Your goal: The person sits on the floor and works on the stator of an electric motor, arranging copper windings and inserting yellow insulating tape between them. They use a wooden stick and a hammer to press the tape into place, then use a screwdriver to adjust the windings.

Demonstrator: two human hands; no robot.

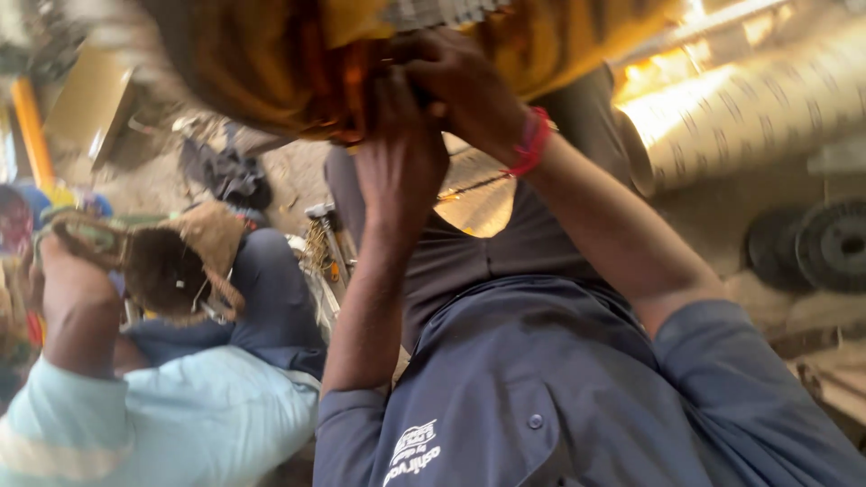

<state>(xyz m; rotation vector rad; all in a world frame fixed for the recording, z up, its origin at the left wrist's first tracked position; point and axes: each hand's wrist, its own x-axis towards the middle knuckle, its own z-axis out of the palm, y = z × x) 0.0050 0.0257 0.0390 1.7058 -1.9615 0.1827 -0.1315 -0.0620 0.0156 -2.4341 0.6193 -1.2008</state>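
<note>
A large yellow-orange cloth bundle (pixel 271 63) fills the top of the view, blurred. My left hand (pixel 397 162) reaches up and grips its lower edge with closed fingers. Just above it and touching it, my right hand (pixel 465 86), with a red band at the wrist, clutches the same edge. Both of my forearms rise from the sleeves of my dark blue shirt (pixel 541 397). What lies between the fingers besides cloth is hidden.
At the left, another person in a light blue sleeve (pixel 180 419) holds a brown fibrous woven piece (pixel 171 261). A hammer (pixel 323 221) lies on the sandy ground. A big patterned cardboard roll (pixel 758 108) lies at the right, above two dark discs (pixel 812 245).
</note>
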